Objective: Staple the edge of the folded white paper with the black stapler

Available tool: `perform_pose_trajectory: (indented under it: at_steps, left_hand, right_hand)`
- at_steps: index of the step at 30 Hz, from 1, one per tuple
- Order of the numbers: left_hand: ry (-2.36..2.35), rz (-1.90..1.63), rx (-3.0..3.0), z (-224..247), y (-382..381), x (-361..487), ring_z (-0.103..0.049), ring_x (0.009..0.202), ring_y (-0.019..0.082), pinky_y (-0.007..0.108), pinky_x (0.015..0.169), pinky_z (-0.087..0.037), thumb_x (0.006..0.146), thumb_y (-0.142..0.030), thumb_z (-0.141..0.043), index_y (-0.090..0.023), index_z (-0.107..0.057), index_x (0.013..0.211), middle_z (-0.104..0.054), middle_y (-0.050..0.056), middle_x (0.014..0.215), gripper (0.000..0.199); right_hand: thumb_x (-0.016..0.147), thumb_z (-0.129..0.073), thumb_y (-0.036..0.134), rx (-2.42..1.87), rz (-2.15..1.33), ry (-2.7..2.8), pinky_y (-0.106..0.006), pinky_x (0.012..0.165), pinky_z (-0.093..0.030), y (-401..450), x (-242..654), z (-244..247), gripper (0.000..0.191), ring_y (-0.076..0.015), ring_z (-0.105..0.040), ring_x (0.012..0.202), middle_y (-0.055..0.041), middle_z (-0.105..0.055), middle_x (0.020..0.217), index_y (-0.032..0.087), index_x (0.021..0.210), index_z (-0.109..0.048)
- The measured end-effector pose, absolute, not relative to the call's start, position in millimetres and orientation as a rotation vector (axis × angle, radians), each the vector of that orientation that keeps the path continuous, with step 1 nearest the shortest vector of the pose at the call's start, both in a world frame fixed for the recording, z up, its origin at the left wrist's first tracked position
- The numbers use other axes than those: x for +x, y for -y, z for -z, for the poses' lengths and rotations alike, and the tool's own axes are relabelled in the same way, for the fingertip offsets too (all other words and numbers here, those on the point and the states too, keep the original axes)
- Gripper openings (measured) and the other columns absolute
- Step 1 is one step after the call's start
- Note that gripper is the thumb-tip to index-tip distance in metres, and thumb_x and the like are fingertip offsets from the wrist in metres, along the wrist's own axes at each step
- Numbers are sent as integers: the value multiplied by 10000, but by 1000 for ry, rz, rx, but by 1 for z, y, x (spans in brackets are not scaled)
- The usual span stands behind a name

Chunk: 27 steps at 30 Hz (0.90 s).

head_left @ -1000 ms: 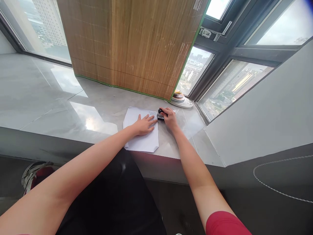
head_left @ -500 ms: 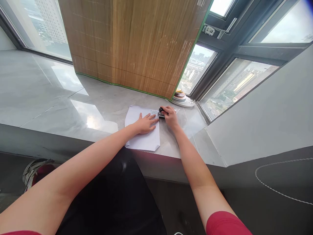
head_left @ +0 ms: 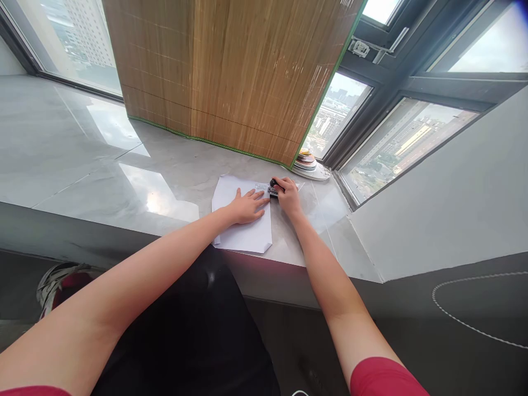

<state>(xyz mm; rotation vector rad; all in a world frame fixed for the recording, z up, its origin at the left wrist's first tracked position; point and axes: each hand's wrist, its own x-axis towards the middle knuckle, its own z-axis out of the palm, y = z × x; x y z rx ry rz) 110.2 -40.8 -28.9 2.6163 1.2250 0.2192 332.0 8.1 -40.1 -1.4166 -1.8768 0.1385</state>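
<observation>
Our left grip (head_left: 246,209) lies flat with fingers spread, pressing the white paper (head_left: 244,237) onto the pale window ledge (head_left: 173,157) and clasping nothing. Our right grip (head_left: 287,193) is closed around a black stapler (head_left: 273,190), whose front meets the paper's right edge just beyond the left grip's fingertips, near some faint printing (head_left: 261,187); we cannot tell whether the paper sits between its halves. To do this well, we judge, we want the left palm firm enough to stop any sliding, yet the fingertips drawn clear of the stapler's front, which is near them. We would set the stapler square to the paper's edge, rest its base on the ledge and press straight down without twisting.

As for room, the paper's near edge, on our side of the left grip, runs along the ledge's front edge, so a tug toward us could carry it over. Beyond the right grip sits a stack of round discs (head_left: 308,166), which a careless reach forward might nudge. Beyond the left grip, the bamboo blind (head_left: 231,71) hangs down near the ledge. Left of the left grip the ledge runs wide; right of the right grip, a shorter stretch ends at the white wall (head_left: 437,214)
</observation>
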Motion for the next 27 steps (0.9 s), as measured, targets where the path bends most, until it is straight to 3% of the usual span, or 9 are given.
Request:
perform_pose_trajectory:
  at_steps: [4, 8, 14, 27]
  left_hand:
    - [-1251, -260, 2644, 27, 37, 112, -317, 1650, 398, 798, 1292, -152, 1057, -501, -439, -356, -482, 1673, -375, 106, 1799, 634]
    - [-1232, -249, 2675, 27, 33, 114, -265, 1675, 397, 800, 1279, -185, 1032, -507, -463, -320, -551, 1601, -305, 124, 1828, 605]
    - [-1192, -233, 2655, 32, 31, 116, -215, 1694, 428, 819, 1283, -119, 1027, -529, -445, -292, -351, 1739, -259, 138, 1841, 756]
    - [-1209, -240, 2600, 30, 33, 119, -176, 1696, 458, 844, 1272, -59, 1027, -513, -481, -305, -369, 1739, -210, 137, 1855, 749]
  right_hand:
    - [1030, -509, 270, -1494, -134, 1903, -511, 1136, -424, -6, 331, 38, 414, -323, -604, 1187, -108, -723, 1207, 307, 1319, -802]
    - [1034, -517, 271, -1483, -90, 1881, -497, 1130, -422, -5, 332, 40, 402, -323, -618, 1193, -105, -735, 1199, 303, 1315, -802]
    - [1021, -499, 259, -1450, -39, 1861, -482, 1119, -438, -5, 333, 44, 413, -304, -643, 1149, -91, -753, 1199, 300, 1287, -812]
    - [1025, -510, 255, -1478, 33, 1892, -512, 1113, -418, -1, 331, 45, 398, -326, -617, 1154, -97, -752, 1214, 291, 1272, -819]
